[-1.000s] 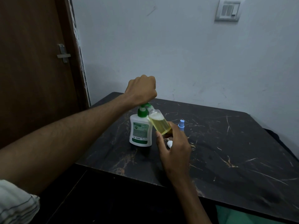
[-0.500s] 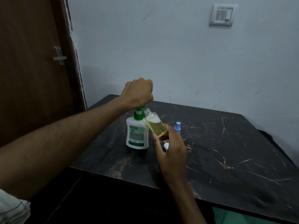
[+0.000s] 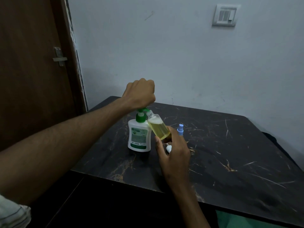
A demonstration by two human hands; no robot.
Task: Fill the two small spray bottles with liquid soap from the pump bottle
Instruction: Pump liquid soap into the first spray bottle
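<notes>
Change: both hands and both bottles sit as they did half a second back; only the framing has drifted a little.
Left hand: curled into a fist over the green pump head, pressing on it from above; forearm crosses in from lower left. What the fingers do beneath the fist cannot be seen.
Pump bottle: white plastic pump bottle with green-and-white label, upright on the table, left of the right hand.
Right hand: fingers and thumb wrapped round the lower end of the small clear spray bottle of yellow liquid, with a small white cap tucked against the palm.
Spray bottle in hand: tilted, open neck leaning up-left to the pump nozzle; yellow liquid fills most of it, pale foam on top.
Second spray bottle: only a light-blue spray top shows, just beyond the right hand's fingers; its body is hidden.
Table: dark marble-look tabletop with gold veining, pushed near the wall.
Surroundings: pale grey wall with a white switch plate upper right; brown wooden door with a metal latch at left.
</notes>
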